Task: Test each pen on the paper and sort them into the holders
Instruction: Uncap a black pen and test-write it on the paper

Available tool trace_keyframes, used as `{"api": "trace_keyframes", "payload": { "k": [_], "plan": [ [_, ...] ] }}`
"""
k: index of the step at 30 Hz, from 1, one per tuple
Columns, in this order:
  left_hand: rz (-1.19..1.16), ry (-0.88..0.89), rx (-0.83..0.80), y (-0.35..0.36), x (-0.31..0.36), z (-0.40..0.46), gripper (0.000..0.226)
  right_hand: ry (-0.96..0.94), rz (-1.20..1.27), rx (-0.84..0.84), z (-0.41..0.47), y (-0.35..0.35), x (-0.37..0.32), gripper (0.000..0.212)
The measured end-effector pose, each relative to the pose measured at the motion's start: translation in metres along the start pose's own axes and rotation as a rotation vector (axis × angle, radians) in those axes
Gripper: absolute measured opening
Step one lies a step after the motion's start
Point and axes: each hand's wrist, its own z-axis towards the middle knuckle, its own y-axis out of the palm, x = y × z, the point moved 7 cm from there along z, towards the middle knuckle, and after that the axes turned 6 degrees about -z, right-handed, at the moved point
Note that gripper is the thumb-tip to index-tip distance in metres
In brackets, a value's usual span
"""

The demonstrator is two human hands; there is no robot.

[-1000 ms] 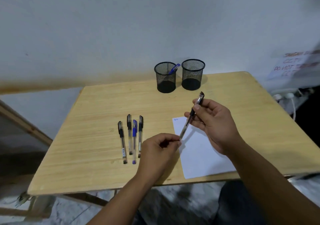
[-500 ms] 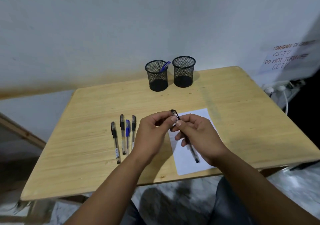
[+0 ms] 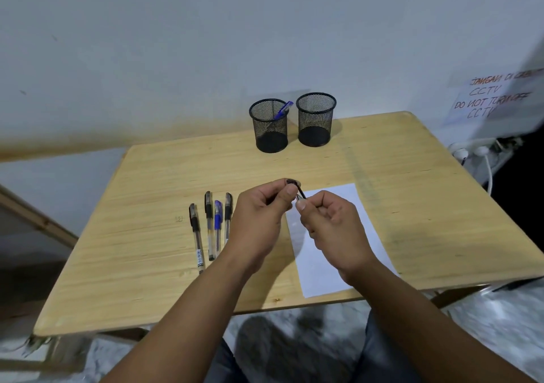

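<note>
My left hand (image 3: 259,220) and my right hand (image 3: 332,229) meet above the table, both closed on one black pen (image 3: 300,194). The left fingertips pinch its dark cap end; the right fist hides the barrel. Under the right hand lies a white paper (image 3: 341,194). Several capped pens (image 3: 209,223) lie side by side left of my left hand, one of them blue (image 3: 217,220). Two black mesh holders stand at the table's far edge. The left holder (image 3: 269,126) has a blue pen (image 3: 283,110) in it. The right holder (image 3: 315,120) looks empty.
The wooden table (image 3: 147,265) stands against a white wall. A handwritten notice (image 3: 494,97) hangs on the right, with a power strip and white cable (image 3: 482,158) below it. My knees show under the table's near edge.
A second ago my right hand held the pen upright with my left hand at its lower tip. Now both hands are together at the cap end, with the barrel hidden in my right fist.
</note>
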Motion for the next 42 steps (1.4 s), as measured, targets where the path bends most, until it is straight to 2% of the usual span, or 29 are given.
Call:
{"api": "trace_keyframes", "payload": {
  "k": [7,13,18,21,25,29,32,37,40,42],
  "plan": [
    [-0.131,0.043,0.134,-0.025,0.017,0.016,0.012,0.042,0.077,-0.033,-0.003,0.001,0.003,0.015],
    [0.367,0.056,0.166,-0.047,0.010,0.036,0.019,0.056,0.108,0.000,-0.001,-0.002,0.010,0.014],
    [0.614,-0.065,0.139,-0.050,-0.016,0.048,0.017,0.084,0.135,0.015,0.002,-0.005,0.019,0.011],
    [0.766,-0.071,0.149,-0.049,-0.022,0.051,0.026,0.112,0.160,0.026,0.004,-0.006,0.025,0.009],
    [0.884,-0.058,0.153,-0.046,-0.022,0.055,0.028,0.128,0.151,0.044,0.006,-0.009,0.030,0.021],
    [0.940,-0.011,0.157,-0.043,-0.020,0.054,0.026,0.095,0.169,0.059,0.009,-0.012,0.029,0.024],
    [0.953,0.035,0.172,-0.041,-0.014,0.048,0.035,0.094,0.241,0.084,0.012,-0.015,0.032,0.030],
    [0.967,0.238,0.026,-0.018,-0.015,0.016,0.028,0.103,0.228,0.116,0.018,-0.021,0.033,0.031],
    [1.000,0.307,-0.090,-0.004,-0.025,-0.007,0.044,0.093,0.179,0.142,0.022,-0.024,0.034,0.030],
    [1.048,0.284,-0.157,0.001,-0.035,-0.014,0.060,0.072,0.152,0.162,0.025,-0.026,0.033,0.028]
  ]
}}
